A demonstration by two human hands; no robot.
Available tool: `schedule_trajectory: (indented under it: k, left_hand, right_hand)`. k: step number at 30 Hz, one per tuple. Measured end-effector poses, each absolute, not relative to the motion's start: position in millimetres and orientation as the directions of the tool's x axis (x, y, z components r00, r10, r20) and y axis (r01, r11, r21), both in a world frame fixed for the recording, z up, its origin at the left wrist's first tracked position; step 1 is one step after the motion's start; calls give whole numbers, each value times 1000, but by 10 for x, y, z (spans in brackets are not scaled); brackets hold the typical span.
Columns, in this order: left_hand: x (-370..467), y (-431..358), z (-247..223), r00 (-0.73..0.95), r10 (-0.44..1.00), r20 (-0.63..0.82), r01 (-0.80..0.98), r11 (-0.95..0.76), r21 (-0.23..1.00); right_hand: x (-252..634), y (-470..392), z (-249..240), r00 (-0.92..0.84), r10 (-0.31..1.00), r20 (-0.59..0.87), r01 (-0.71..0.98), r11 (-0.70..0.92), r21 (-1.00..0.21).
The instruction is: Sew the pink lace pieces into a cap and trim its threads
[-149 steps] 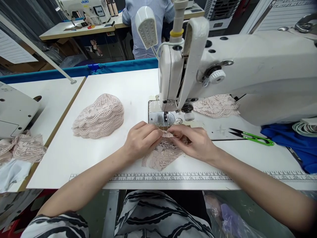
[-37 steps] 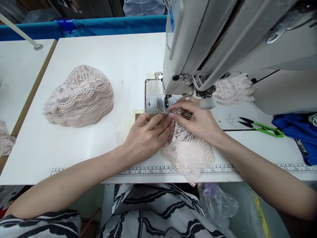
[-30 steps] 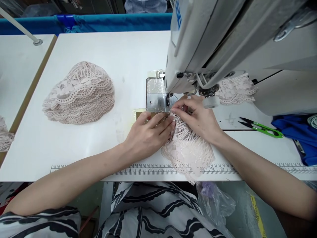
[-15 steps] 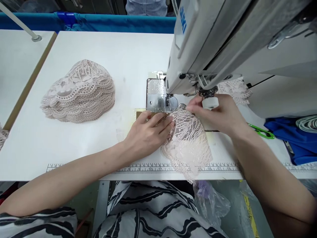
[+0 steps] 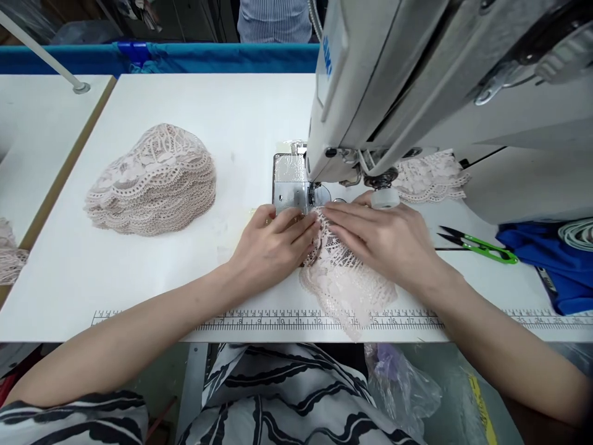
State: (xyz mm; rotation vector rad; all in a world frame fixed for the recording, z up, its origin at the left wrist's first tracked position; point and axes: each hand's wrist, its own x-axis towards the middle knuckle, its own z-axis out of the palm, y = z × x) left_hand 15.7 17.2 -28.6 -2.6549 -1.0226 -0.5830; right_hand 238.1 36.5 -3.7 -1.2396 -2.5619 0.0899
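A pale pink lace piece (image 5: pixel 345 287) lies in front of the sewing machine's presser foot (image 5: pixel 312 193), its scalloped lower tip reaching over the ruler strip near the table edge. My left hand (image 5: pixel 275 244) rests on the lace's left edge, palm down, fingers a little bent and apart. From the right, my right hand (image 5: pixel 384 232) lies over the lace's upper part with fingers stretched out flat. The fingertips of both hands almost meet just below the metal needle plate (image 5: pixel 290 185). The lace's top edge is partly hidden under the fingers.
A stack of lace pieces (image 5: pixel 155 185) sits on the left of the white table. More lace (image 5: pixel 430 176) lies behind the machine head (image 5: pixel 365 80). Green thread snips (image 5: pixel 484 246) and blue cloth (image 5: pixel 532 259) are at the right. Beyond the table stands a person in stripes (image 5: pixel 275 21).
My right hand has come down and left from beside the machine head and now lies flat on the lace. My left hand stays on the lace's left edge. The camera view has shifted slightly.
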Motion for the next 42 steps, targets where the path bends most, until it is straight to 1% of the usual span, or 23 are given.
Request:
schedule_trajectory:
  k: [1, 3, 7, 13, 16, 24, 30, 36, 42]
  left_hand:
    - [153, 183, -285, 673, 595, 440, 685, -725, -67]
    - [146, 201, -282, 668, 609, 428, 692, -719, -57]
    - [137, 209, -275, 665, 619, 417, 699, -713, -56]
    - [136, 204, -266, 670, 596, 443, 702, -703, -117]
    - [144, 209, -260, 666, 596, 450, 709, -693, -132]
    - [156, 195, -250, 661, 619, 424, 721, -680, -131]
    - [165, 187, -244, 653, 623, 431, 724, -681, -112]
    - [180, 180, -220, 648, 632, 426, 733, -669, -122]
    - [172, 188, -219, 635, 653, 413, 746, -658, -105]
  right_hand:
    - [2355, 356, -66, -611, 757, 232, 753, 646, -123]
    - [2322, 336, -90, -638, 737, 223, 748, 662, -45]
    - [2296, 315, -93, -645, 735, 211, 756, 654, 31]
    - [2302, 382, -136, -629, 754, 188, 770, 637, 24]
    - [2308, 410, -153, -634, 750, 190, 768, 639, 42]
    - [2321, 418, -181, -647, 731, 216, 756, 652, 59]
    - [2322, 421, -194, -641, 733, 229, 757, 652, 33]
    - [2334, 429, -216, -653, 708, 269, 747, 661, 76]
    - [2347, 440, -233, -665, 697, 268, 736, 673, 76]
